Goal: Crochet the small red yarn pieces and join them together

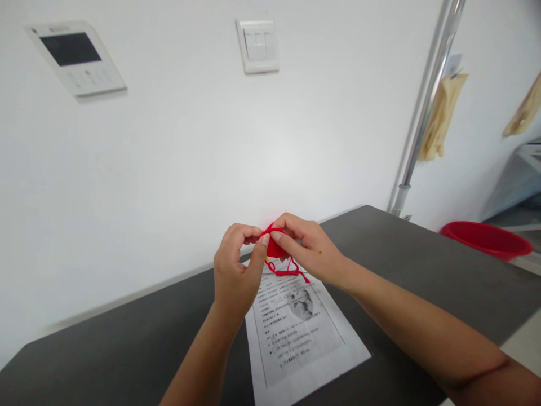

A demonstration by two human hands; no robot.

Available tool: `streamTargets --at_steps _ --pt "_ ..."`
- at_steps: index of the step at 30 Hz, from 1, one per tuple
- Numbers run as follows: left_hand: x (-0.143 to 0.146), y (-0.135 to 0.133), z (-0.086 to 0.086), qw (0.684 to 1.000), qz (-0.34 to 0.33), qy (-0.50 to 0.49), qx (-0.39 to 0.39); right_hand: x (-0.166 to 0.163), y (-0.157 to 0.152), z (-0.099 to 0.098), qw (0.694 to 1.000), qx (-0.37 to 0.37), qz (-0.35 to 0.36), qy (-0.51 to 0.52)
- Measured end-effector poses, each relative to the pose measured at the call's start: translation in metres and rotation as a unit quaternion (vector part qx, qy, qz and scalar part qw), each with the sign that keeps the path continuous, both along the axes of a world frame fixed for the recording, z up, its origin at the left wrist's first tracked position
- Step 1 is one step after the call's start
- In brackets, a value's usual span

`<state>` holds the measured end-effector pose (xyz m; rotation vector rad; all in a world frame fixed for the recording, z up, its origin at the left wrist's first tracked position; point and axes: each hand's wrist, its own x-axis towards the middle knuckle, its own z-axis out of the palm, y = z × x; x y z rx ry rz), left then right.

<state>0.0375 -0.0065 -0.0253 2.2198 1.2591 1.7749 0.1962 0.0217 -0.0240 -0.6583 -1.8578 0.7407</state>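
At the far left a white wall panel (76,56) with a dark screen is mounted above the dark tabletop (139,344), well apart from the work. Next comes the left hand (234,268), its thumb and index finger pinching the left edge of a small red piece (275,248), with the remaining fingers curled behind. That red piece is held up between the two hands, over the far end of the printed sheet (302,352), near the wall; whether it is a pouch or a folded scrap, I cannot tell. A red cord (288,273) dangles loosely under it in a loop, and this looks like the likeliest trouble: a loose loop could snag on a finger or twist into a knot if either hand turned. The right hand (313,248) grips the other side between thumb and fingers, its fingertips partly hidden. With both pinches so close together and so little to hold, a slip of either thumb could let the piece drop onto the sheet, or uneven pulling could skew it. Farther right stand a metal pole (426,107) and, beyond the table edge, a red basin (477,238)
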Motion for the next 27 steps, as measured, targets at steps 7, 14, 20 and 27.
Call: streamTargets --at_steps 7,14,20,27 --pt "-0.008 -0.002 0.008 0.995 0.005 -0.059 -0.082 -0.001 0.002 -0.002 0.994 -0.074 0.072 0.033" --pt "-0.021 0.008 0.010 0.970 -0.101 -0.205 -0.086 0.000 -0.001 0.001 0.988 -0.107 0.102 0.049" --pt "-0.015 -0.001 0.016 0.986 -0.093 -0.070 -0.122 0.000 -0.001 0.000 0.994 -0.069 0.081 0.019" --pt "-0.011 -0.008 0.021 0.992 -0.045 0.091 -0.070 0.000 -0.002 0.002 0.997 -0.003 0.071 0.024"
